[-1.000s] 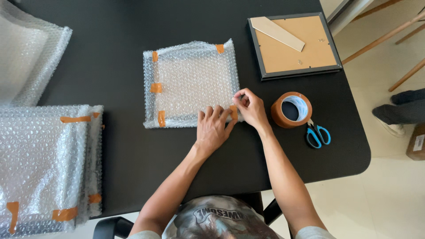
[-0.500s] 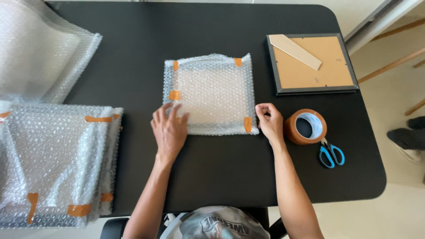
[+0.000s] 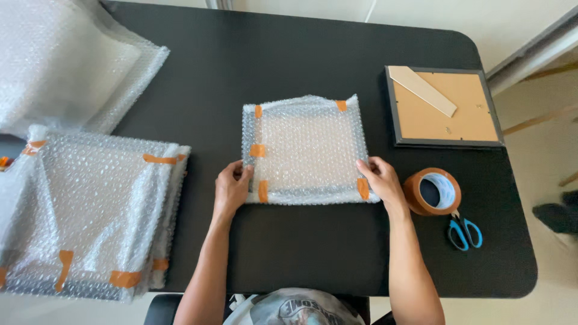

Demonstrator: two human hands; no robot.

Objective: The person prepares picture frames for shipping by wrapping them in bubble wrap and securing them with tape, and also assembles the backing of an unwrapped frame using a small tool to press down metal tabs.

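Head view: both hands (image 3: 232,189) on bubble-wrapped parcel (image 3: 306,150) edges

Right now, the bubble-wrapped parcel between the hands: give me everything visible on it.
The bubble-wrapped parcel is flat and roughly square, clear bubble wrap folded over something framed inside, contents unclear. Five strips of orange tape hold the folds: three along its left edge, one at the top right, one at the bottom right. It lies flat near the middle of the black table. The left hand grips its lower left corner, the right hand its lower right corner.
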